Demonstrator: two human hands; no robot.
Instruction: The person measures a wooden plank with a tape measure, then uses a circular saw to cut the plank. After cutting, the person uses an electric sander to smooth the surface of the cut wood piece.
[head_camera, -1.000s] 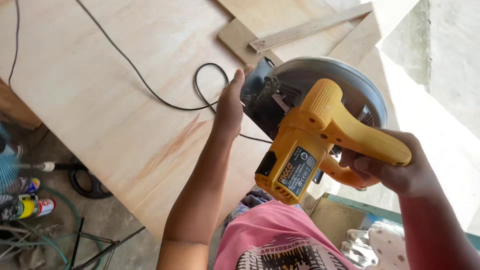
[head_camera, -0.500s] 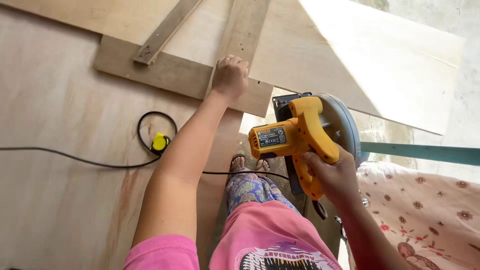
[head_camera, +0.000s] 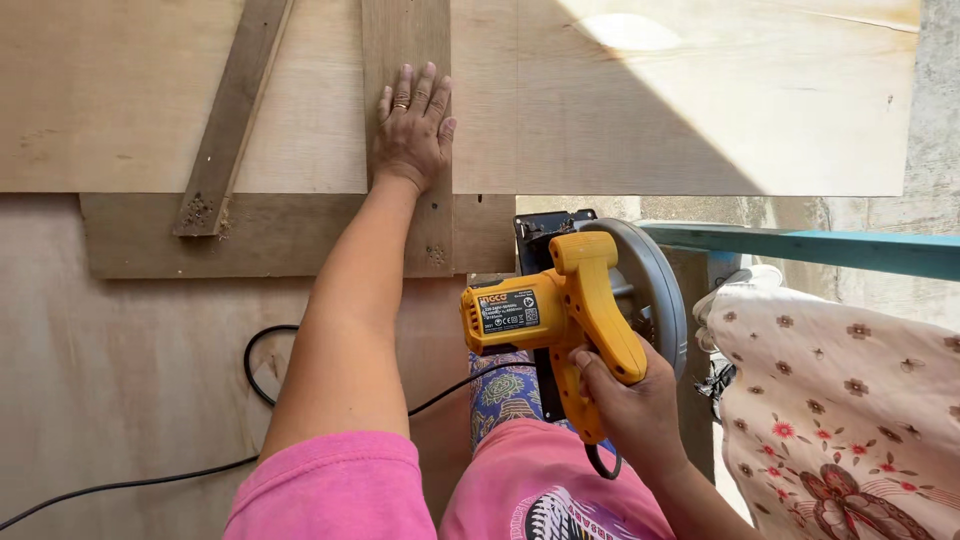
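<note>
Head view: left hand (head_camera: 413, 125) is pressing flat, fingers spread, on the wooden strip (head_camera: 405, 60); right hand (head_camera: 632, 405) is gripping the yellow circular saw (head_camera: 570, 310) at the plywood sheet's (head_camera: 640, 110) edge, no cut showing yet.

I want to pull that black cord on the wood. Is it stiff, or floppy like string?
Probably floppy: the black cord lies in a loose loop on the plywood sheet. It looks thin, so likely light. Pulling it might tug the yellow circular saw held in the right hand, if it is the saw's cord.
</note>
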